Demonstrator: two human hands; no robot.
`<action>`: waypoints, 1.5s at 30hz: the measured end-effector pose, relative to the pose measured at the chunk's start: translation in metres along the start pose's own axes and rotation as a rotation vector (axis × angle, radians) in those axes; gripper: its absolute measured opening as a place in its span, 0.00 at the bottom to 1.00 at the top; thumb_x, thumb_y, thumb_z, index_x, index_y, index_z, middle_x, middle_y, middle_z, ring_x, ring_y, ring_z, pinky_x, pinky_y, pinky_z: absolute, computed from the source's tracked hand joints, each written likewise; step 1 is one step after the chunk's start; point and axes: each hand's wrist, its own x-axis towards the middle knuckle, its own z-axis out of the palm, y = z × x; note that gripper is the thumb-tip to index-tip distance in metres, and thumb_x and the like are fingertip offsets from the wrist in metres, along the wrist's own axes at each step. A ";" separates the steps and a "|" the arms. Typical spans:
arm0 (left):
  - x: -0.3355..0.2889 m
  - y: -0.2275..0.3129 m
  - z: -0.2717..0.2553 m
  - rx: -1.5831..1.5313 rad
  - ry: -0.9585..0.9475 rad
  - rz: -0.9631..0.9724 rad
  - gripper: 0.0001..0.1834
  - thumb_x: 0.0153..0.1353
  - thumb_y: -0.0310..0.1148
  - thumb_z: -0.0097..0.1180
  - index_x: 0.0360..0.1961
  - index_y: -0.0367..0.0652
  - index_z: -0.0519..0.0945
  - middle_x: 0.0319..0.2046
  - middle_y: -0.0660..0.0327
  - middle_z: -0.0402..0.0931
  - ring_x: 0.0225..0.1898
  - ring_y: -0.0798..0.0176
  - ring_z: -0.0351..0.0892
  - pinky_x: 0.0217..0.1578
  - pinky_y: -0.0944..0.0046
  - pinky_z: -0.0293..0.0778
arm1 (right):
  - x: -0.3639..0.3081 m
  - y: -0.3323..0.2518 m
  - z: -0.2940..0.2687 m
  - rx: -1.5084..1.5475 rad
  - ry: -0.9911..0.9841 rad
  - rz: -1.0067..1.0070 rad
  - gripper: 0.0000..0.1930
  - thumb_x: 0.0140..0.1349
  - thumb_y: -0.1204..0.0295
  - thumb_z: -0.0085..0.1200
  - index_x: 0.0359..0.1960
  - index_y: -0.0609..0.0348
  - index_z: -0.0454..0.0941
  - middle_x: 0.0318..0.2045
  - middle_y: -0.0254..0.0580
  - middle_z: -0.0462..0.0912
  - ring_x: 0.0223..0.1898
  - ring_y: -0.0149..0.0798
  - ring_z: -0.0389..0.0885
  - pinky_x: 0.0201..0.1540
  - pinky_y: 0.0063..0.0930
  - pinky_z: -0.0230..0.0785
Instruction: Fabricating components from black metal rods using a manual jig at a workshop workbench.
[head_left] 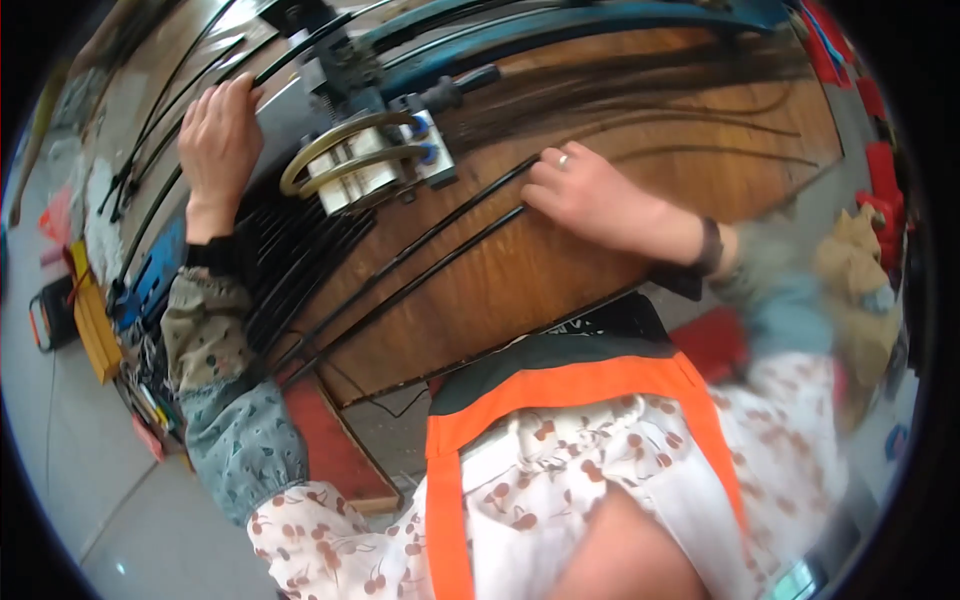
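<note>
My left hand (222, 140) is closed round a long black cable (270, 70) that runs past the clamp machine at the top. From under that hand the cable bends down to the lower left. My right hand (595, 200), with a ring on one finger, has its fingers closed at the ends of two slim black rods or tubes (430, 240) lying slantwise over the wooden tabletop (480, 300). Between the hands stands the machine's metal block (355, 170), with two looped yellowish air hoses (350, 130) in front of it.
A bundle of black cables (310, 250) lies below the machine. Thin brown cables (700, 150) stretch across the right of the table, partly blurred. A blue metal bar (560, 40) crosses the top. A yellow case (93, 310) and tools stand at left, red parts (882, 200) at right.
</note>
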 end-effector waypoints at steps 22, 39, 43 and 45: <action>-0.070 0.214 -0.100 -0.452 -0.244 -0.608 0.22 0.51 0.26 0.59 0.50 0.39 0.77 0.29 0.58 0.71 0.30 0.54 0.73 0.28 0.56 0.71 | 0.041 -0.012 -0.044 0.232 0.260 0.136 0.20 0.53 0.84 0.50 0.49 0.63 0.78 0.42 0.55 0.79 0.46 0.55 0.79 0.49 0.43 0.72; -0.022 0.180 -0.120 -0.324 -0.551 -0.286 0.20 0.57 0.24 0.59 0.53 0.45 0.80 0.25 0.57 0.70 0.29 0.51 0.72 0.31 0.54 0.70 | -0.037 0.036 -0.009 0.303 0.745 0.256 0.06 0.56 0.69 0.66 0.30 0.54 0.81 0.27 0.35 0.78 0.34 0.42 0.75 0.41 0.36 0.68; -0.016 0.193 -0.109 -0.380 -0.554 -0.227 0.19 0.57 0.23 0.59 0.52 0.44 0.80 0.26 0.57 0.71 0.30 0.51 0.73 0.31 0.54 0.70 | -0.019 0.023 -0.014 0.371 0.905 0.249 0.05 0.55 0.70 0.65 0.28 0.52 0.80 0.25 0.35 0.77 0.36 0.44 0.75 0.40 0.36 0.70; -0.011 0.194 -0.111 -0.371 -0.577 -0.256 0.19 0.57 0.23 0.59 0.51 0.44 0.80 0.26 0.57 0.71 0.30 0.52 0.73 0.31 0.54 0.70 | -0.012 0.025 -0.018 0.394 0.899 0.218 0.05 0.56 0.70 0.65 0.28 0.52 0.80 0.25 0.36 0.77 0.35 0.44 0.75 0.39 0.36 0.70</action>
